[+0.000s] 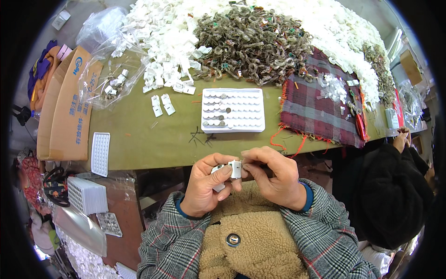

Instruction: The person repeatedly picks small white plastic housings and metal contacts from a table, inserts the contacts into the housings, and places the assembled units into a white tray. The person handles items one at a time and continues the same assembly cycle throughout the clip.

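Note:
Above my lap, in front of the table's near edge, my left hand grips a small white plastic casing between thumb and fingers. Close against the casing's right side, my right hand has its thumb and fingertips pinched together; whatever they hold is too small or hidden to make out. Beyond my hands, a white tray with rows of round cups rests on the table, and several small grey discs lie in it. Two similar white casings lie left of the tray.
Heaps of white plastic pieces and tangled grey-brown parts cover the far table. A plaid cloth lies at right, a cardboard box stands left. Stacked trays sit lower left. Another person in dark clothing is at right.

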Motion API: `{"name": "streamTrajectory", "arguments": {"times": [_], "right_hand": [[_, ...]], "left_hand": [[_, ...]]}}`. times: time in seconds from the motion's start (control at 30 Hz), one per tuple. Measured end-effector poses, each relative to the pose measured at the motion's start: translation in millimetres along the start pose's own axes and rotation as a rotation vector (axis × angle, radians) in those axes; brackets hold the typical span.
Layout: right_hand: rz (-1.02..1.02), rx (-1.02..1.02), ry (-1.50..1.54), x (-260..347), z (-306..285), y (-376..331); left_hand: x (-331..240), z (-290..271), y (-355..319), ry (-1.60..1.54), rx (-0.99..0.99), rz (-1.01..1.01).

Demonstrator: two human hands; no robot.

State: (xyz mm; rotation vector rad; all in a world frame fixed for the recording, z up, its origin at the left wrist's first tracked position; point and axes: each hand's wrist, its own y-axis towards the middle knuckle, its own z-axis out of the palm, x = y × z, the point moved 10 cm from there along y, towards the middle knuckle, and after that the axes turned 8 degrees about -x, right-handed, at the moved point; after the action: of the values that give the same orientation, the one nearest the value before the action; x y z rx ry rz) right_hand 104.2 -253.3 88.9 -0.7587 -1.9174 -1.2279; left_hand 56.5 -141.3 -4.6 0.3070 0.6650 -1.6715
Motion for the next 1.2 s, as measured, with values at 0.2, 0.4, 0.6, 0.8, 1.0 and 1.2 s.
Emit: {"name": "streamTrajectory", "arguments": {"times": [0.2,0.4,0.6,0.8,1.0,1.2], "right_hand": [[0.133,-0.126,0.254,-17.1,1.1,-10.2],[0.043,-0.08,0.129,-10.2,0.4,-7.4],[-0.206,0.204,-0.042,12.2,9.0,4.3],[-0.147,0.308,-0.187,11.2,19.1,-0.2],[0.264,0.173,0.051,-23.7,14.7,-2.4],[0.109,0.28,-0.047,-0.1,32.3,17.3]], "left_hand": [[3.2,0.6,0.4,-0.089,-0.001,-0.044],[3.4,1.3,0.2,-0.07,-0.017,-0.044],[3.7,-4.7,-1.6,0.093,-0.108,-0.044],[3.3,-10.0,-1.5,0.306,-0.143,0.006],[-6.6,-7.5,-2.8,0.105,-0.12,0.033],[-22.2,-10.0,-8.9,0.126,-0.127,0.066]]}}
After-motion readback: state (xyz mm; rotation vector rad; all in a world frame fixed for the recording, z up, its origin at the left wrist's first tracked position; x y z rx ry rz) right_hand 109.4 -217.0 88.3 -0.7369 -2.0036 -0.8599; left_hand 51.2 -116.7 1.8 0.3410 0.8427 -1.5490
